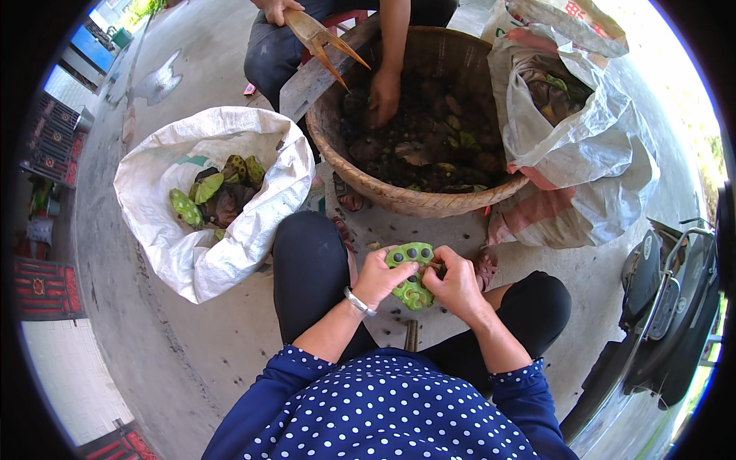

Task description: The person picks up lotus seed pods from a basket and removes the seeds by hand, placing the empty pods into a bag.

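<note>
A green lotus seed pod (411,292) with dark seeds in its holes is held between both hands above my lap. My left hand (379,276) grips its left side, the thumb lying across the pod's face. On the other side my right hand (455,280) has its fingers closed on the pod's torn right edge. Beyond my knees stands a big woven basket (402,198) with dark seeds and brown and green pods inside. A white woven sack (224,276) at the left holds green and brown pods.
Across the basket a person reaches into it with one hand (384,98) and holds a forked bamboo tool (316,37) in the other. A wooden board (322,80) touches the rim. Another sack (609,155) of pods stands right, a motor scooter (661,310) beyond. Seeds dot the concrete floor.
</note>
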{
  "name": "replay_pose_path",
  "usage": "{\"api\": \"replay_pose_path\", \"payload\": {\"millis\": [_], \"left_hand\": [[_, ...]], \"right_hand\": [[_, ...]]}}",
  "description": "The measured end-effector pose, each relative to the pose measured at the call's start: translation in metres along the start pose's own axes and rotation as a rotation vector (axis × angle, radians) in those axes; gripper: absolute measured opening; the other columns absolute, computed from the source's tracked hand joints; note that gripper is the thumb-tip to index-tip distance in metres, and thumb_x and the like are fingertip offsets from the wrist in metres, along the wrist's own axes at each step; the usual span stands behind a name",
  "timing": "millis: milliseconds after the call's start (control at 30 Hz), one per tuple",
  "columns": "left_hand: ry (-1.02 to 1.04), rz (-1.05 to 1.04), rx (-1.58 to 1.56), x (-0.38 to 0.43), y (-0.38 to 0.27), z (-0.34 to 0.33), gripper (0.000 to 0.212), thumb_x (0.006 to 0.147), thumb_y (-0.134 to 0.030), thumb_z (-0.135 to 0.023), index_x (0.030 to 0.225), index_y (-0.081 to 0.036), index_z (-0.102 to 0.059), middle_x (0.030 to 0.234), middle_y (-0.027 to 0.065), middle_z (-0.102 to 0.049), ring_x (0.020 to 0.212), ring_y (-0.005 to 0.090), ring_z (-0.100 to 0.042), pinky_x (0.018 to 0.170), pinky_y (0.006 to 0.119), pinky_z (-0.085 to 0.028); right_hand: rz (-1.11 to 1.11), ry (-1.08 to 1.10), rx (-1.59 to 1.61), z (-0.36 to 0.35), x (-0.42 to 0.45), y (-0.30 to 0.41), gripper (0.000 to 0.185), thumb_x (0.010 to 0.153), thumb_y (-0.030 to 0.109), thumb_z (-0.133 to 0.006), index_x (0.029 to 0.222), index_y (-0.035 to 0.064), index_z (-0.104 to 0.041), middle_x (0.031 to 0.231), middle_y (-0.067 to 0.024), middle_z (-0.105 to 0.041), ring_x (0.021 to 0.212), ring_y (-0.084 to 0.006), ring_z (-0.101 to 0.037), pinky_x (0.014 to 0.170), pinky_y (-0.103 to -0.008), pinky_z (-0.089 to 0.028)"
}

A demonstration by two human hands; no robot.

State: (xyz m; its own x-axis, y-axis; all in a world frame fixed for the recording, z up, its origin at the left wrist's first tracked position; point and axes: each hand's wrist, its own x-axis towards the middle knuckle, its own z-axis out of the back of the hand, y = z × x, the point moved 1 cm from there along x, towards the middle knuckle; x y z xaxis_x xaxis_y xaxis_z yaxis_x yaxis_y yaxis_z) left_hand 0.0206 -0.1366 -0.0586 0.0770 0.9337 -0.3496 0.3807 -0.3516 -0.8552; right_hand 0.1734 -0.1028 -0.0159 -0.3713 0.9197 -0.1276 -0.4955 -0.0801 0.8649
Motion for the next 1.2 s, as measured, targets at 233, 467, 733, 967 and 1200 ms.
{"api": "replay_pose_path", "payload": {"millis": [233,467,733,967,1200], "left_hand": [[-0.116,-0.073,0.019,0.003,0.001,-0.002,0.021,0.076,-0.007,-0.067,0.095,0.0,-0.059,0.082,-0.0009,-0.06,0.069,0.0036,-0.055,0.061,0.018,-0.046],[-0.111,-0.07,0.067,0.001,-0.006,-0.003,0.021,0.077,-0.005,-0.066,0.096,-0.001,-0.061,0.081,-0.0008,-0.061,0.067,0.004,-0.056,0.061,0.018,-0.047],[0.009,-0.004,-0.01,-0.001,-0.004,0.002,0.023,0.075,-0.003,-0.066,0.097,0.0,-0.06,0.085,0.0012,-0.062,0.072,0.0052,-0.057,0.066,0.021,-0.049],[0.149,0.02,0.017,-0.005,-0.01,0.0,0.02,0.075,-0.004,-0.064,0.095,-0.001,-0.061,0.084,0.0,-0.062,0.071,0.0045,-0.056,0.064,0.019,-0.047],[0.139,-0.009,-0.002,-0.009,-0.021,-0.005,0.016,0.075,-0.006,-0.064,0.091,-0.002,-0.062,0.079,-0.0028,-0.059,0.07,0.0022,-0.053,0.064,0.018,-0.043]], "right_hand": [[-0.278,0.105,0.513,0.001,0.007,-0.025,0.018,0.072,0.002,-0.05,0.088,-0.0047,-0.055,0.066,-0.0052,-0.057,0.053,-0.0086,-0.052,0.045,-0.0242,-0.039],[-0.246,-0.024,0.419,0.002,0.012,-0.034,0.017,0.073,-0.001,-0.044,0.082,-0.0018,-0.058,0.067,-0.0023,-0.054,0.048,-0.0062,-0.046,0.042,-0.0221,-0.035],[-0.109,0.178,0.43,0.013,0.012,-0.016,0.019,0.078,0.013,-0.055,0.084,-0.0038,-0.061,0.073,-0.0008,-0.057,0.07,-0.0071,-0.05,0.062,-0.0209,-0.04],[-0.185,0.252,0.538,0.008,0.009,-0.017,0.015,0.076,0.008,-0.051,0.078,-0.0022,-0.061,0.066,0.0021,-0.056,0.062,-0.004,-0.047,0.057,-0.0191,-0.038],[-0.111,0.054,0.621,0.003,0.008,-0.015,0.011,0.077,0.009,-0.056,0.08,-0.0015,-0.059,0.065,0.0026,-0.055,0.057,-0.0024,-0.045,0.052,-0.0175,-0.037]]}}
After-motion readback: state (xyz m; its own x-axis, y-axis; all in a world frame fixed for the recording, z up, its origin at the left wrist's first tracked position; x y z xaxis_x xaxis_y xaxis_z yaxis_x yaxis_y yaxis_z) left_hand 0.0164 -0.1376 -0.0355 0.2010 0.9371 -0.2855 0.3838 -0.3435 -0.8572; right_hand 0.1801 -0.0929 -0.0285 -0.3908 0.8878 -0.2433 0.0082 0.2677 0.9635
